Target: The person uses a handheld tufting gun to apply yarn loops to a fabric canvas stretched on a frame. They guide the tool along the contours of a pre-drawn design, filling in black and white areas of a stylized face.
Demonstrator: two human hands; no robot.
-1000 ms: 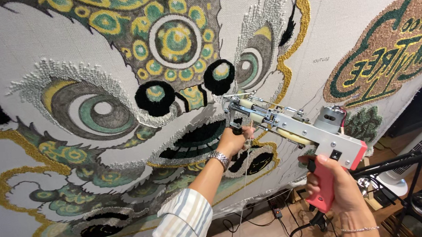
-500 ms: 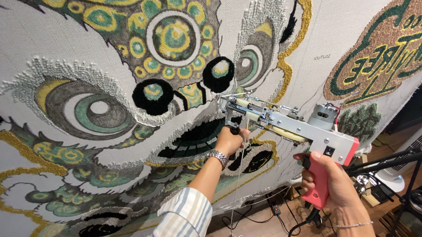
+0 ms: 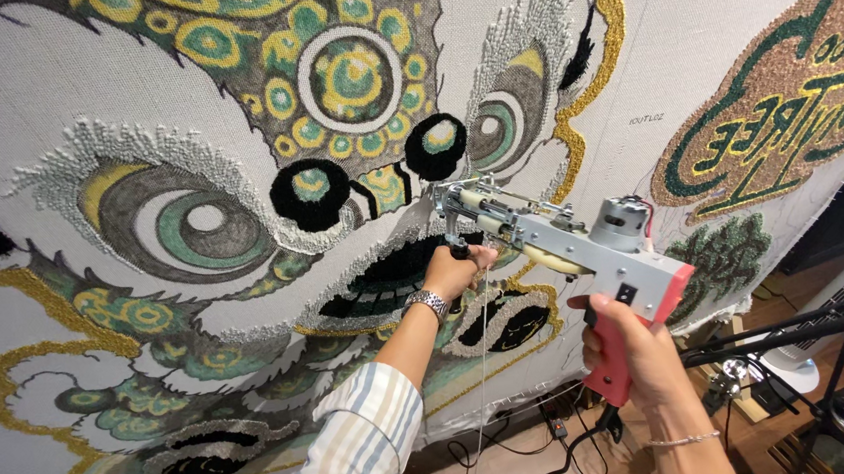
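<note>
- Grey metal and a pink grip make up the tufting gun [image 3: 583, 244], seen from the head camera held up against a stretched cloth [image 3: 48, 76]; its nose touches the cloth just beside the black mouth patch [image 3: 395, 279] of the lion face
- left hand [image 3: 457, 269] is clenched round the gun's front handle, right under the nose, which looks like a way to steady the tip and press it into the cloth
- right hand [image 3: 637, 350] is wrapped tight on the pink grip at the rear, low and back from the cloth, so the gun slopes up toward its tip; the trigger finger is hidden, so I cannot tell if it is pressed
- gun: slim silver frame, small round motor on top near the back, cream rod along its side, a thin yarn [image 3: 482, 363] hanging from the front down past the left forearm
- watch [image 3: 429, 303] on the left wrist, striped sleeve [image 3: 358, 443] below it, thin bracelet [image 3: 681, 439] on the right wrist
- cloth carries tufted eyes, green and yellow rings, gold outlines; a brown and green badge [image 3: 783, 108] sits at the upper right, well apart from the gun
- black cables [image 3: 520, 460] lie on the floor below, a dark stand [image 3: 801, 333] at the right
</note>
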